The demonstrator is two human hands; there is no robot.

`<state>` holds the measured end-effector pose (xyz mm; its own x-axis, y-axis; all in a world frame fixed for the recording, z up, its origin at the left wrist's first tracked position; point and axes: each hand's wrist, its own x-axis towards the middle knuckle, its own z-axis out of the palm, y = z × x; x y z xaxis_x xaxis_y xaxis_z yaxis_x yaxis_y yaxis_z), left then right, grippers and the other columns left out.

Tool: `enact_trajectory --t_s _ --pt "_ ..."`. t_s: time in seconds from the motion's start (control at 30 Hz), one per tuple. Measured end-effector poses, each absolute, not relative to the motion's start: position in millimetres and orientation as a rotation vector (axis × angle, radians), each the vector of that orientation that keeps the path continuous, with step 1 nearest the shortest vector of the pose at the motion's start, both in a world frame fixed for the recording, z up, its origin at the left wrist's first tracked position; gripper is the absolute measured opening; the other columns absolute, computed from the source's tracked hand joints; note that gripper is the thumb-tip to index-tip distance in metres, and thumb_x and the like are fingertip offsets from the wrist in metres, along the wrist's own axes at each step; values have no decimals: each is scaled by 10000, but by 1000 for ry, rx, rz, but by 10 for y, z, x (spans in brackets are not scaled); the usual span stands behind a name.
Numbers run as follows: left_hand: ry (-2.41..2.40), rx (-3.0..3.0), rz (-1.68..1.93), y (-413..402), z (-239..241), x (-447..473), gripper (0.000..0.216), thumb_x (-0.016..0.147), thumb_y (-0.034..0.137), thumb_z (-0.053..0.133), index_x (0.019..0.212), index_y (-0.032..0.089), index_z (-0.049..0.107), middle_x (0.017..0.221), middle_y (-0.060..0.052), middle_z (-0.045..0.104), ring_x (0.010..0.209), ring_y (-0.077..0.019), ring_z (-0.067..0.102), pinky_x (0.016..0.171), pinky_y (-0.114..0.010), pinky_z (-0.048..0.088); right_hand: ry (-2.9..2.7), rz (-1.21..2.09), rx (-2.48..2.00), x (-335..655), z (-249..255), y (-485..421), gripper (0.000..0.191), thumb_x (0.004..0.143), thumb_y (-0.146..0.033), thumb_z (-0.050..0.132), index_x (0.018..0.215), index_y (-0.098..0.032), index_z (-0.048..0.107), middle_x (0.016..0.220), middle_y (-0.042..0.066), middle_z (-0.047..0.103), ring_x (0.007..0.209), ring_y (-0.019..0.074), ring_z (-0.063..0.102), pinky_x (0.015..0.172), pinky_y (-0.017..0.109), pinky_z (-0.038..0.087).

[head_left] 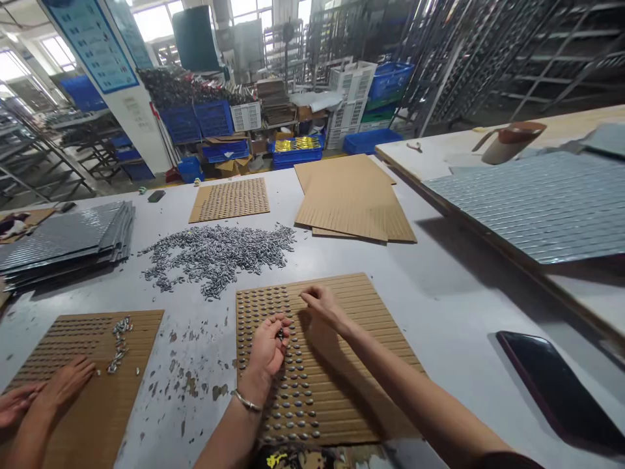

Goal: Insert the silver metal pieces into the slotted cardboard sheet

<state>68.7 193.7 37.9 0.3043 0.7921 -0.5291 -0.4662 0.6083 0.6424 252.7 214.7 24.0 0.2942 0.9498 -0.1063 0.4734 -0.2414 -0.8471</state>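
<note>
A slotted cardboard sheet (346, 378) lies on the table before me, with rows of small silver oval metal pieces (299, 413) set in its left part. My left hand (267, 345) is cupped above those rows, its fingers curled around a few of the same pieces. Over the sheet's upper middle, to the right of the filled rows, my right hand (322, 305) has thumb and fingertips pinched together. Whatever is between those fingertips is too small to make out. Beyond the sheet spreads a loose pile of metal pieces (227, 251).
At left, another person's hands (66, 384) work on a similar cardboard sheet (139, 339). Behind are a filled sheet (232, 198), stacked cardboard (351, 202) and grey panels (73, 234). To my right lie a phone (556, 384), a ribbed panel (541, 195) and a jug (510, 143).
</note>
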Motion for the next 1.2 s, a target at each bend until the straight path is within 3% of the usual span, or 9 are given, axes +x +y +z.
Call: enact_trajectory --t_s 0.13,0.37,0.5,0.63,0.8,0.97,1.2 --pt "982 443 948 2146 333 702 260 696 201 727 874 140 548 816 -67 658 585 -81 537 467 -161 355 -1270 828 -1945 2508 86 2545 190 777 -270 532 769 -159 686 731 34 686 669 149 589 621 240 406" --pt "1006 384 945 2388 355 763 147 658 22 639 773 111 617 777 -53 637 635 -81 571 526 -164 417 -1302 837 -2079 2456 32 2623 194 789 -305 555 769 -189 710 714 38 692 673 160 601 617 245 390" --pt "993 358 935 2453 336 820 182 662 57 677 833 108 647 737 -27 617 582 -62 545 486 -148 401 -1312 810 -2167 2429 33 2669 177 788 -292 552 794 -178 688 732 58 683 692 171 593 630 254 385" --pt "972 345 952 2471 277 860 216 650 109 752 823 126 622 757 -27 639 592 -66 560 486 -143 406 -1306 715 -2209 2424 14 2708 210 780 -253 548 954 -156 616 785 68 668 724 180 587 639 260 389" --pt "949 348 926 2441 245 849 260 625 147 800 829 106 643 733 -28 633 577 -66 551 471 -146 396 -1247 750 -1882 2418 73 2530 203 800 -316 539 938 -171 574 735 16 629 682 159 566 658 268 431" --pt "890 384 911 2358 257 852 305 612 150 805 885 109 675 747 -20 627 601 -64 548 501 -153 414 -1243 1073 -1492 2299 219 2179 283 814 -439 544 812 -171 636 706 11 633 623 139 554 562 248 438" --pt "942 476 932 2256 282 971 329 569 202 828 827 114 644 712 -2 620 538 -53 510 450 -158 322 -940 1196 -1370 2187 218 1995 360 733 -501 661 817 -152 639 727 23 652 660 146 586 568 243 470"
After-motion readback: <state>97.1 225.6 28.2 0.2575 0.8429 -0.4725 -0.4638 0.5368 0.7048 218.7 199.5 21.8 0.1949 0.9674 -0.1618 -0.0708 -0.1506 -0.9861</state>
